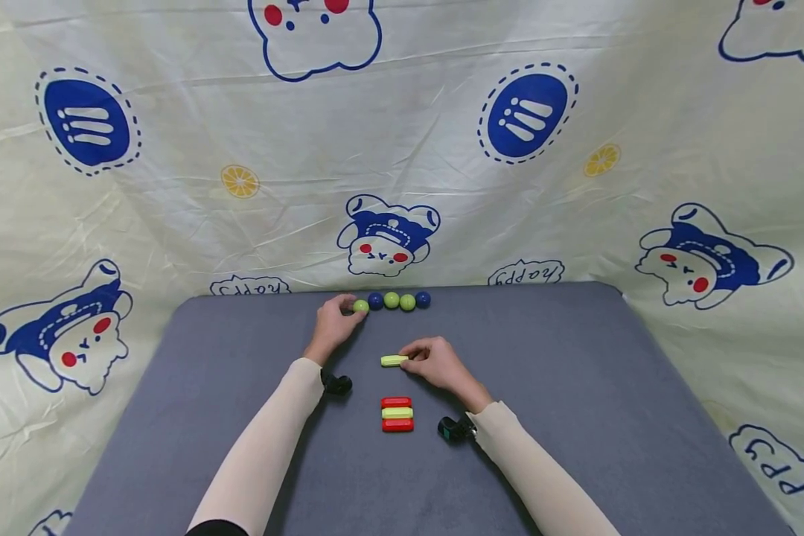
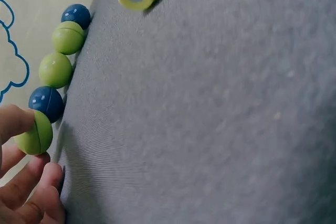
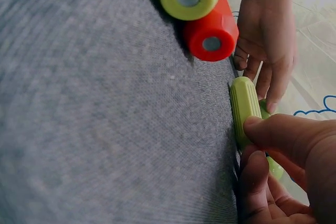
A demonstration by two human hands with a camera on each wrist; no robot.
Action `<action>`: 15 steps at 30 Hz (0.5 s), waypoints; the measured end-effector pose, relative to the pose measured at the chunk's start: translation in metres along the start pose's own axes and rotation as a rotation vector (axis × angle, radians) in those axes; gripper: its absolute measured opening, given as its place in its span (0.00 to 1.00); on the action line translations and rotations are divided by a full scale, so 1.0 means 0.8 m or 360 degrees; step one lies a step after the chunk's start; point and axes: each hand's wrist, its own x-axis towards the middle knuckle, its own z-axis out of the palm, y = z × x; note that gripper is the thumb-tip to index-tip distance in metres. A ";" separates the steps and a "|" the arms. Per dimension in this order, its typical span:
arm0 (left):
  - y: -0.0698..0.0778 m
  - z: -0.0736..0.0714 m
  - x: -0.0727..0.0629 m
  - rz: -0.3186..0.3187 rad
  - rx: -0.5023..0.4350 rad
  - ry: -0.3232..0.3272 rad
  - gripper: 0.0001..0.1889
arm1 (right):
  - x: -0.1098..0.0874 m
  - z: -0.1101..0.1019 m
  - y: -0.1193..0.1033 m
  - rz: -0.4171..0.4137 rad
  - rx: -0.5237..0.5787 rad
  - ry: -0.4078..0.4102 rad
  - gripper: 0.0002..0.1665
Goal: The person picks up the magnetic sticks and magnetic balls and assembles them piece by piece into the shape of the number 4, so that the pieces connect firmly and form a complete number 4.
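**Grey cloth-covered table (image 1: 543,357) against a cream fabric backdrop (image 1: 429,112)**

A ribbed yellow-green rod (image 1: 392,361) lies lengthwise across the table's middle line, between its centre and its far edge. The right hand (image 1: 437,362) pinches the rod's right end between thumb and fingers.

Beyond it, at the middle of the far edge, five smooth balls form a close-set row. The left hand (image 1: 335,321) grips the one at the left end, a lime-green ball (image 1: 360,306), with thumb and fingers. Next in the row come a dark blue ball (image 1: 375,301), two more lime-green balls (image 1: 399,301) and a second dark blue ball (image 1: 423,299).

Towards the near side, three rods sit side by side, parallel to the far edge: a red rod (image 1: 396,402), a second yellow-green rod (image 1: 397,413) and another red rod (image 1: 397,425). Round grey discs show in the rod ends that the wrist views catch.

Both arms wear pale sleeves (image 1: 275,432), with a small black camera (image 1: 338,385) at each wrist. Blue cartoon animals (image 1: 388,234), blue ovals (image 1: 528,115) and orange slices (image 1: 240,181) decorate the backdrop.
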 end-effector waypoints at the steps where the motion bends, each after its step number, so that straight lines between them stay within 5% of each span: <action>1: -0.001 0.000 -0.002 0.0005 -0.0018 0.0002 0.22 | 0.000 0.001 0.000 -0.0001 0.0004 0.0000 0.08; 15: 0.002 -0.002 -0.050 0.0021 -0.0433 0.0050 0.21 | 0.002 0.000 0.001 -0.0004 0.0008 0.0012 0.08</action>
